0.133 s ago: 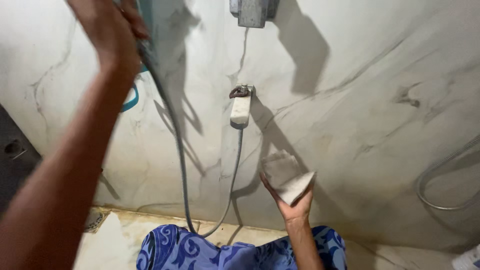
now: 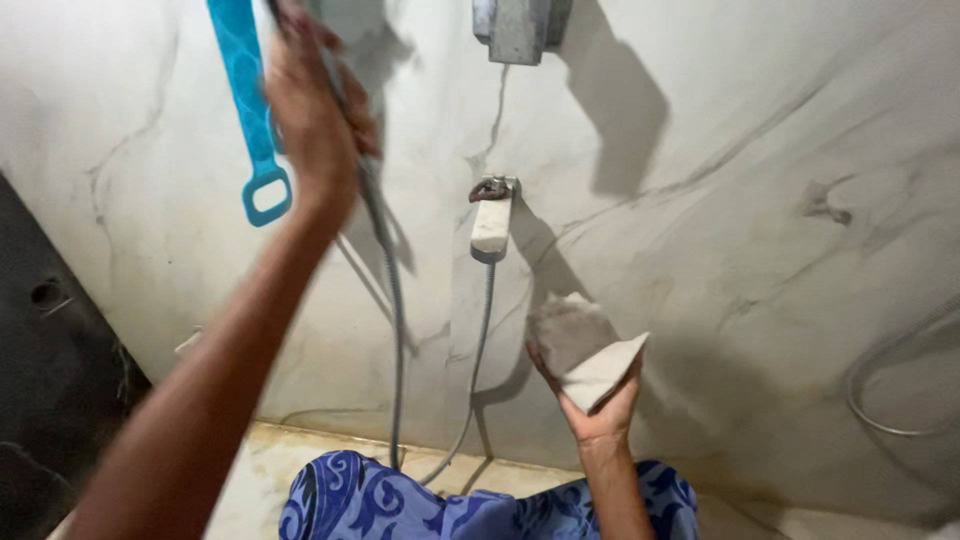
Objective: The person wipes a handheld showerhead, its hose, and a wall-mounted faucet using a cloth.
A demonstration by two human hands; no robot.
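Your left hand [image 2: 318, 120] grips the hose [image 2: 396, 330] up high while your right hand [image 2: 597, 405] clasps a folded cloth [image 2: 585, 352] by the wall [image 2: 760, 250]

Two hands: the left [image 2: 315, 120] closed around one hose [image 2: 395, 320], the right [image 2: 595, 405] holding one grey cloth [image 2: 585, 350]. One blue scrubber strap [image 2: 245, 100] hangs on the wall. One white hose bracket [image 2: 491, 225], one metal fitting [image 2: 518, 28] above, one second hose [image 2: 890, 385] far right.
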